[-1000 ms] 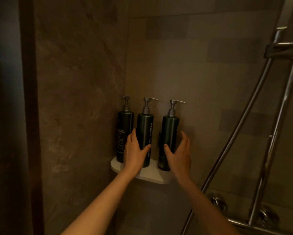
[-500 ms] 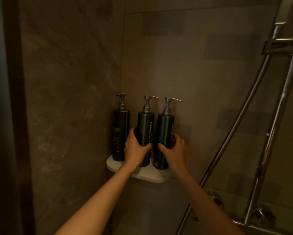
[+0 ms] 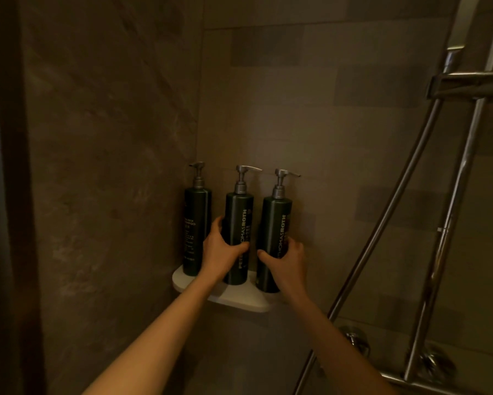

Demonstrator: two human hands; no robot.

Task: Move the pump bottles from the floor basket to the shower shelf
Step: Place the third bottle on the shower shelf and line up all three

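Note:
Three dark green pump bottles with silver pumps stand upright in a row on the white corner shelf (image 3: 239,302). The left bottle (image 3: 195,223) is against the side wall, untouched. My left hand (image 3: 224,252) wraps around the lower half of the middle bottle (image 3: 238,218). The lower half of the right bottle (image 3: 275,223) is gripped by my right hand (image 3: 289,260). Both held bottles rest on the shelf, close together. The floor basket is out of view.
Brown tiled walls meet in the corner behind the shelf. A chrome shower rail (image 3: 450,223) and a curved hose (image 3: 393,212) run down the right side, with chrome taps (image 3: 436,363) low at the right.
My right hand closed around the right bottle and slid it left, closer to the middle bottle. My left hand kept its hold on the middle bottle.

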